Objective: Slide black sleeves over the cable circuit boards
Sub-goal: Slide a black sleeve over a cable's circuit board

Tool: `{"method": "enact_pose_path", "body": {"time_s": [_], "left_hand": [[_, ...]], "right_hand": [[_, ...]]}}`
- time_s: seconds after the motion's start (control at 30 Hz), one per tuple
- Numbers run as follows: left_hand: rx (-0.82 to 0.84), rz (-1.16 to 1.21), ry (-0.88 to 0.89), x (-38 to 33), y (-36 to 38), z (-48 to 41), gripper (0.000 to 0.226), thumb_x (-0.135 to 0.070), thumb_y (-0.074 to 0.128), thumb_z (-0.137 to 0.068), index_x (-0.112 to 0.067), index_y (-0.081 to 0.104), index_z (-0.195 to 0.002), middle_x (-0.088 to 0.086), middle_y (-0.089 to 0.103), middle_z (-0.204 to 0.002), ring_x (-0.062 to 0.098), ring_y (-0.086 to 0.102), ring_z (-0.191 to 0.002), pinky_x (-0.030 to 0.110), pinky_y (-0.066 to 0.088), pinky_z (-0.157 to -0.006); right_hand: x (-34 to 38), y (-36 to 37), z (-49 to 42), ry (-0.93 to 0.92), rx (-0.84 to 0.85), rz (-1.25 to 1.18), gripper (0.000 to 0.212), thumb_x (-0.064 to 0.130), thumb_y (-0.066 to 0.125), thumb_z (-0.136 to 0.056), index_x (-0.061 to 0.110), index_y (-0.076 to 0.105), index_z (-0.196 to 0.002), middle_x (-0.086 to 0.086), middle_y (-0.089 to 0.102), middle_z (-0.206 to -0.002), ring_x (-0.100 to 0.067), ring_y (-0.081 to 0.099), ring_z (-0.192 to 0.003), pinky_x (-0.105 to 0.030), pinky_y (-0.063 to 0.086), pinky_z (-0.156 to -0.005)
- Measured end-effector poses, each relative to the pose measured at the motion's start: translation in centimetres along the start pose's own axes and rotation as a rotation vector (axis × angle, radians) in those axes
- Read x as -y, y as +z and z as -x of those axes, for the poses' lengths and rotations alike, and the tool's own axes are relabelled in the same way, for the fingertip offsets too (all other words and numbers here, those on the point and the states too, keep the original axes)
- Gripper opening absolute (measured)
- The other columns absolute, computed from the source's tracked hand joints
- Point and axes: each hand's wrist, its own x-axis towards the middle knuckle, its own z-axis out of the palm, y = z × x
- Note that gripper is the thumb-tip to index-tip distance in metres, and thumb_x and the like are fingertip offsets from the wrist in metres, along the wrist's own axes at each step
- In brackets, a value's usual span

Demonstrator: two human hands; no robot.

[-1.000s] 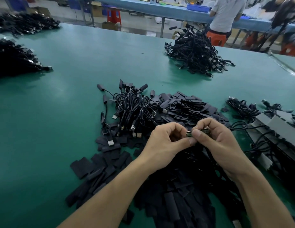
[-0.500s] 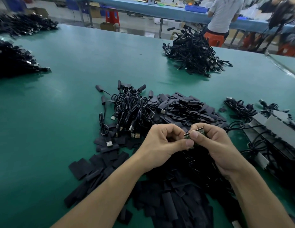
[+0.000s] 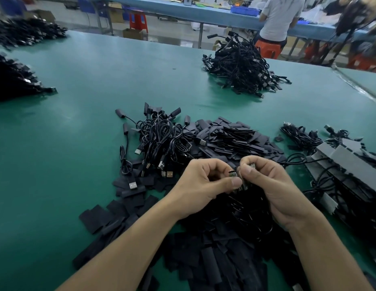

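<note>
Head view: left hand [image 3: 204, 185] and right hand [image 3: 273, 185] both pinch bare circuit boards [image 3: 232, 174] above the loose black sleeves [image 3: 231, 139] on the surface [image 3: 78, 122]. Judgement: these boards remain unsleeved. Sleeved cables [image 3: 159, 141] lie just beyond, and many sleeves are left.

Workshop room opening out beyond the green counter [image 3: 94, 106]
Far ahead of the grip [image 3: 238, 180], a long blue bench [image 3: 183, 11] is running across the room. Ahead and to the right, a person in a white shirt [image 3: 279, 17] is facing it by an orange stool [image 3: 268, 48]. Ahead and to the left, a red stool [image 3: 138, 21] and cardboard boxes [image 3: 132, 33] are standing on the pale grey floor [image 3: 172, 31].
</note>
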Motion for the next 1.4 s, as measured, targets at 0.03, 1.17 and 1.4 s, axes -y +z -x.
{"method": "enact_pose_path", "body": {"time_s": [0.03, 1.17, 1.4], "left_hand": [[-0.013, 0.015, 0.003, 0.0, 0.0, 0.0, 0.014, -0.014, 0.076, -0.087, -0.021, 0.068, -0.077, -0.003, 0.065, -0.069, 0.011, 0.056, -0.064, 0.017, 0.047, -0.056], [-0.573, 0.108, 0.526, -4.1, -0.6, 0.4, 0.009, -0.015, 0.047, -0.103, -0.022, 0.044, -0.098, 0.003, 0.069, -0.076, 0.022, 0.066, -0.061, 0.031, 0.056, -0.063], [-0.881, 0.065, 0.795, -5.2, -2.0, 0.3, 0.012, -0.012, 0.039, -0.106, -0.022, 0.035, -0.101, 0.003, 0.053, -0.072, 0.010, 0.045, -0.051, 0.025, 0.040, -0.049]], "right_hand": [[0.2, -0.3, 0.0, -0.015, -0.079, 0.013, 0.018, 0.029, 0.080, -0.077, 0.017, 0.068, -0.083, -0.001, 0.062, -0.071, -0.011, 0.060, -0.059, -0.024, 0.055, -0.056], [-1.5, 2.2, -0.3, -0.401, -0.111, 1.437, 0.067, 0.053, 0.067, -0.086, 0.051, 0.034, -0.145, 0.013, 0.026, -0.154, -0.012, 0.016, -0.145, -0.034, 0.015, -0.112], [-0.6, 0.8, -0.6, -0.408, -0.293, 1.360, 0.015, 0.039, 0.073, -0.084, 0.027, 0.066, -0.089, 0.016, 0.066, -0.088, -0.011, 0.059, -0.091, -0.035, 0.048, -0.086]]}}
